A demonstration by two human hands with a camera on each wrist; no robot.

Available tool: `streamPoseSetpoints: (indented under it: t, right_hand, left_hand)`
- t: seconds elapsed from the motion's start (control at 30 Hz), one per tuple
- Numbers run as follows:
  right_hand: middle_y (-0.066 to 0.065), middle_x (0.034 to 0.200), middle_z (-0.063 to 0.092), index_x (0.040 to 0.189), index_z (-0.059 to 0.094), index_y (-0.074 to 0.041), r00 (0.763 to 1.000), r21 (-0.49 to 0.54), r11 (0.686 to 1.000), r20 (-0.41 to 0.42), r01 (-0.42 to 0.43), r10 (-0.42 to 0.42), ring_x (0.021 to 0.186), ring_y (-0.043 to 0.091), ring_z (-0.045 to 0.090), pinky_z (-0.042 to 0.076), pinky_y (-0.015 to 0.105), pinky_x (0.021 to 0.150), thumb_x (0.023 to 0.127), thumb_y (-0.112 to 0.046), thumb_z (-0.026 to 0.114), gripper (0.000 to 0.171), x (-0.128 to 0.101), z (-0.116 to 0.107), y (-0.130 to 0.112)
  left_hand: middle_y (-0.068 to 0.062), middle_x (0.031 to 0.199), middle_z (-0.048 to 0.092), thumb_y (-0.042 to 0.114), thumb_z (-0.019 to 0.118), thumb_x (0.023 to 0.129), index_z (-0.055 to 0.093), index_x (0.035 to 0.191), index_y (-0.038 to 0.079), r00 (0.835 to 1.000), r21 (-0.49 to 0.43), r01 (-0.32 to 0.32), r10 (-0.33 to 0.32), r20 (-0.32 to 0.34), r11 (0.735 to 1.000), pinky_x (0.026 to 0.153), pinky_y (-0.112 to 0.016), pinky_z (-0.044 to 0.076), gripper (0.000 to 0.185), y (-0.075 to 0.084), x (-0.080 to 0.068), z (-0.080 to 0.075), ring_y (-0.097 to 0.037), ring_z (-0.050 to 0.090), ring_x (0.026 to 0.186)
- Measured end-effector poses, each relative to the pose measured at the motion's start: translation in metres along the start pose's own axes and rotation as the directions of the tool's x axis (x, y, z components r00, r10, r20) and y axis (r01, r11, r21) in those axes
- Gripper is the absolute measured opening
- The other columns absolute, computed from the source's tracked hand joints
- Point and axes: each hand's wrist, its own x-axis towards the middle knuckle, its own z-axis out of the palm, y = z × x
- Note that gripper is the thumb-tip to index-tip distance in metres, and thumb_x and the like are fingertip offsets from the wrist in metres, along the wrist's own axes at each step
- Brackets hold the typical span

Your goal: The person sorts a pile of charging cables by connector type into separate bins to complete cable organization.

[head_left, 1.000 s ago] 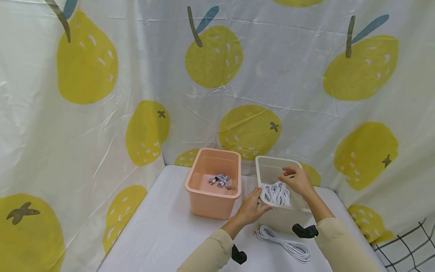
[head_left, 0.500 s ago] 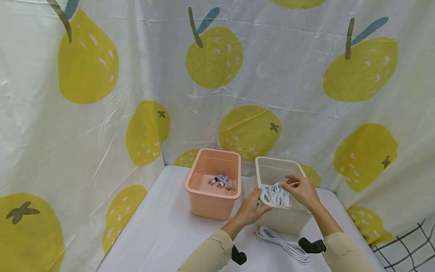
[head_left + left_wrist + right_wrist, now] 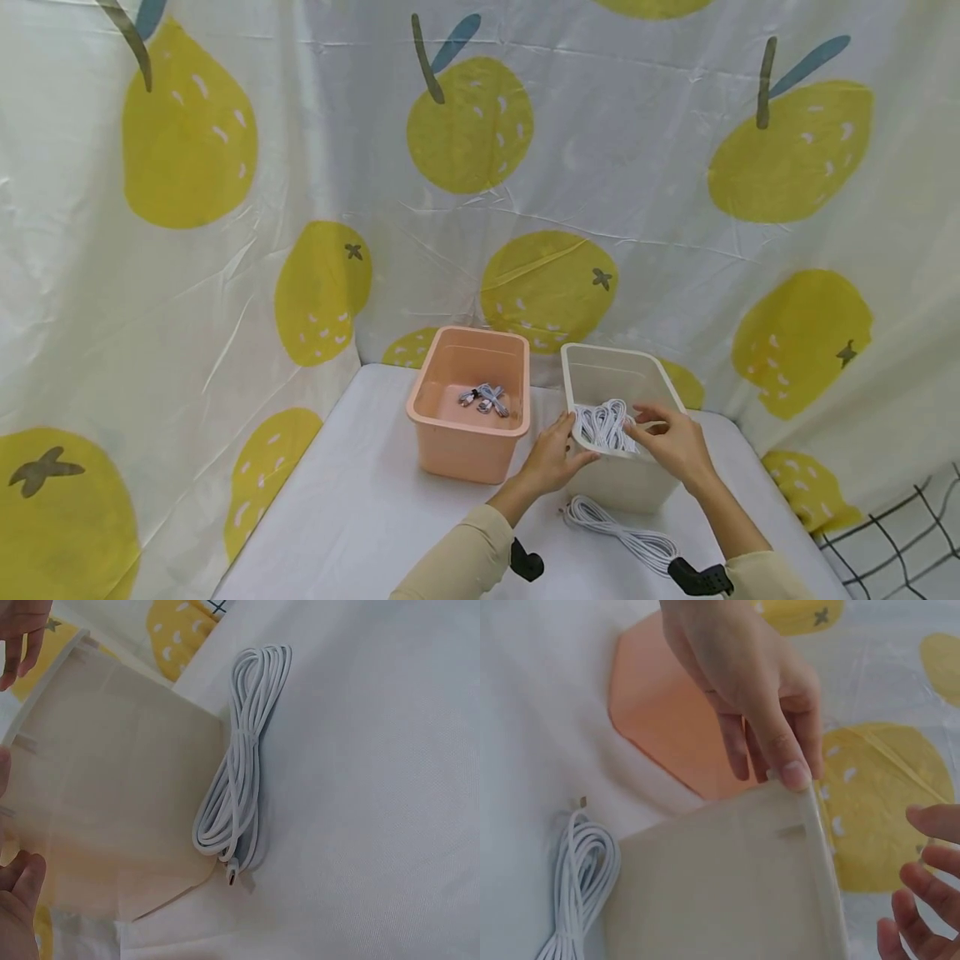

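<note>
A cream plastic bin (image 3: 624, 486) stands tilted toward me at the right of the table, with white coiled cables (image 3: 602, 423) inside it. My left hand (image 3: 553, 454) grips the bin's near left corner, thumb on the front wall and fingers along the left side. Over the bin's right rim hovers my right hand (image 3: 678, 446), its fingers loosely bent near the cables. In the right wrist view those right-hand fingers (image 3: 922, 889) are spread and hold nothing. Just in front of the bin lies another coiled white cable (image 3: 238, 761), its plug end showing.
To the left of the cream bin stands a peach bin (image 3: 468, 450) with a few short bundled cables (image 3: 491, 400) on its bottom. Both sit on a white-covered table (image 3: 360, 517). A fruit-print curtain (image 3: 622, 150) hangs behind, and dark grid lines (image 3: 896, 542) show at the lower right.
My right hand has come down and toward me, from above the inside of the cream bin to its near right rim. The left hand keeps its grip on the corner.
</note>
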Motion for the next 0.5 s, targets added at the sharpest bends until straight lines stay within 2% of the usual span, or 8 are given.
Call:
streamPoseSetpoints:
  t: [0.13,0.23,0.4,0.5]
  right_hand:
    - [0.013,0.103,0.075,0.127,0.071,-0.001,1.0,0.012,1.0,-0.012,0.008,-0.008,0.088,0.029,0.072,0.055,0.027,0.064,0.09,-0.025,0.083,0.046,-0.012,0.0,0.003]
    - [0.012,0.103,0.074,0.126,0.071,-0.002,0.999,0.014,1.0,-0.019,0.027,-0.026,0.087,0.025,0.072,0.055,0.025,0.064,0.089,-0.024,0.084,0.045,-0.021,-0.001,0.006]
    - [0.008,0.104,0.074,0.123,0.073,-0.005,0.994,0.056,0.993,-0.029,0.105,-0.104,0.087,0.013,0.069,0.057,0.026,0.072,0.089,-0.017,0.084,0.038,-0.041,0.003,0.016]
    - [0.008,0.103,0.074,0.12,0.075,-0.006,0.99,0.083,0.987,-0.02,0.138,-0.137,0.089,0.013,0.068,0.058,0.03,0.077,0.088,-0.011,0.084,0.034,-0.053,0.009,0.024]
  left_hand:
    - [-0.026,0.158,0.039,0.037,0.075,0.097,0.039,0.156,-0.004,1.0,-0.016,0.007,-0.007,0.005,1.0,0.113,-0.037,0.039,0.081,0.0,-0.001,-0.001,-0.035,0.039,0.145]
    - [-0.025,0.157,0.039,0.038,0.075,0.097,0.039,0.155,-0.005,1.0,-0.009,0.008,-0.008,0.001,1.0,0.113,-0.038,0.038,0.081,0.0,-0.001,-0.001,-0.035,0.039,0.145]
    - [-0.026,0.157,0.039,0.037,0.076,0.096,0.039,0.156,-0.004,1.0,-0.008,0.001,-0.001,-0.007,1.0,0.112,-0.038,0.039,0.081,0.0,-0.001,0.0,-0.035,0.04,0.144]
    - [-0.025,0.158,0.038,0.037,0.076,0.096,0.039,0.157,-0.002,1.0,-0.023,0.006,-0.006,-0.005,1.0,0.111,-0.038,0.041,0.081,0.001,-0.002,-0.001,-0.035,0.04,0.144]
